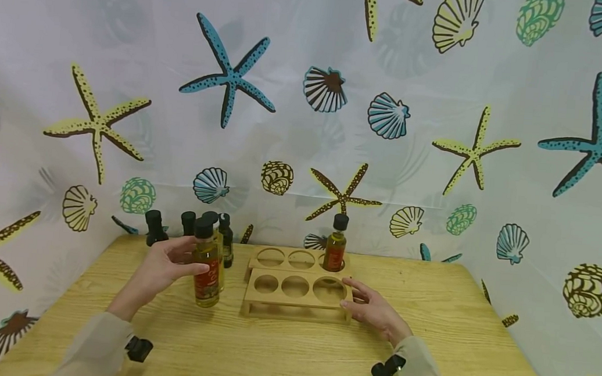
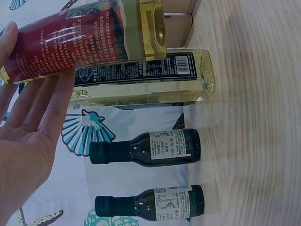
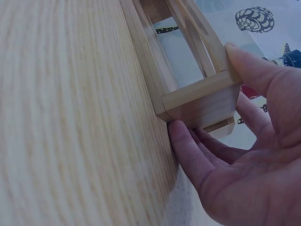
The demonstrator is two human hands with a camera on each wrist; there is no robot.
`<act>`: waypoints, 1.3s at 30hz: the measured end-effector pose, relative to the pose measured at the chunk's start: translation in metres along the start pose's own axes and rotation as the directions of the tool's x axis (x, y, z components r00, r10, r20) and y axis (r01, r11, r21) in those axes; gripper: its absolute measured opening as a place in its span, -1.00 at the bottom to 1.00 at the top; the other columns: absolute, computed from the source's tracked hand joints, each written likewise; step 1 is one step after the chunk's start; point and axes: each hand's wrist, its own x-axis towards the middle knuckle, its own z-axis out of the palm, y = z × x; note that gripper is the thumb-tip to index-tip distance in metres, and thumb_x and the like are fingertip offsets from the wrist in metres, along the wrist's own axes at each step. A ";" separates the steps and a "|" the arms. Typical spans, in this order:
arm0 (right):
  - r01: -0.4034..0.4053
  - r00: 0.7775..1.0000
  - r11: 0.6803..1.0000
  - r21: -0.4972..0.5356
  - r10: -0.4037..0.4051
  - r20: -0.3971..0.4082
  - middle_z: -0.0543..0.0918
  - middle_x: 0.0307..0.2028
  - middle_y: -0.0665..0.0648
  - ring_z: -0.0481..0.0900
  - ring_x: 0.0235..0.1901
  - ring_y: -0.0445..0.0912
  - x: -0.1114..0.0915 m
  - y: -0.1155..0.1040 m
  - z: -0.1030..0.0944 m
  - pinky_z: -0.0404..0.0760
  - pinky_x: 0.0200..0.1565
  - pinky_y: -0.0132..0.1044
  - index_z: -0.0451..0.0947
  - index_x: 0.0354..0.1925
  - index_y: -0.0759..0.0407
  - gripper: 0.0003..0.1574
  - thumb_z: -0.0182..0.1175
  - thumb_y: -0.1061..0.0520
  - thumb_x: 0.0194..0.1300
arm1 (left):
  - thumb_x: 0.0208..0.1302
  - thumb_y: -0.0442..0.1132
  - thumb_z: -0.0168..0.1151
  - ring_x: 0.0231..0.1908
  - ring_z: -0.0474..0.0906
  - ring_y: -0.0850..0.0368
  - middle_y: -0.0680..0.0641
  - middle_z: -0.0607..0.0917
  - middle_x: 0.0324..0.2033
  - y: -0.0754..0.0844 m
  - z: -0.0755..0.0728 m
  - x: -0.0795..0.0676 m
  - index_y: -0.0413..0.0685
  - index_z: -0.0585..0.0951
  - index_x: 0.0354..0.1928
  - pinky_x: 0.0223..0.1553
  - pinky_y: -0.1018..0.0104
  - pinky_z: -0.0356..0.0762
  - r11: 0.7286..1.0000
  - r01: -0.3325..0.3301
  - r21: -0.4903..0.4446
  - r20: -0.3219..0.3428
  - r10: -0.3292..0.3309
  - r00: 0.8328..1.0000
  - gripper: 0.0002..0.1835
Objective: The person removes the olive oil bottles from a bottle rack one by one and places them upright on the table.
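Observation:
My left hand (image 1: 161, 268) holds an oil bottle (image 1: 207, 274) with a black cap and red label, thumb on one side and fingers on the other. In the left wrist view the bottle's base hangs clear of the tabletop. A two-tier wooden bottle rack (image 1: 298, 300) with round holes stands to its right. My right hand (image 1: 376, 312) grips the rack's right end; in the right wrist view the thumb (image 3: 249, 61) lies at the upper edge and the fingers (image 3: 188, 146) lie against the end piece. A small red-labelled bottle (image 1: 335, 246) stands in the rack's back right hole.
Behind the left hand stand a pale oil bottle (image 2: 141, 89) with a black label and small dark bottles (image 2: 164, 148), one of them lower in that view (image 2: 171, 203). The wooden table (image 1: 247, 353) meets a shell-and-starfish patterned cloth (image 1: 294, 135) at the back.

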 end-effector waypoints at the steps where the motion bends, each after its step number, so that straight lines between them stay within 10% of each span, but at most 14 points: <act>1: -0.003 1.000 1.000 0.000 0.003 0.001 0.10 0.47 0.37 0.09 0.45 0.29 0.000 0.000 0.000 0.50 0.21 0.06 0.25 0.45 -0.15 -0.14 0.34 -0.11 0.26 | 0.16 0.00 0.44 0.26 0.45 -0.28 -0.27 0.45 0.32 -0.001 -0.001 0.000 -0.14 0.41 0.37 0.16 -0.17 0.49 1.000 0.003 0.001 0.001 -0.003 1.000 -0.23; 39: -0.005 1.000 1.000 0.007 0.005 -0.021 0.12 0.47 0.35 0.10 0.45 0.27 -0.002 -0.003 0.001 0.49 0.22 0.09 0.27 0.44 -0.17 -0.19 0.32 -0.03 0.29 | 0.18 0.03 0.41 0.38 0.21 -0.39 -0.34 0.30 0.40 -0.025 -0.020 -0.005 -0.17 0.31 0.43 0.26 -0.28 0.31 0.996 0.092 0.010 -0.006 -0.092 0.996 -0.15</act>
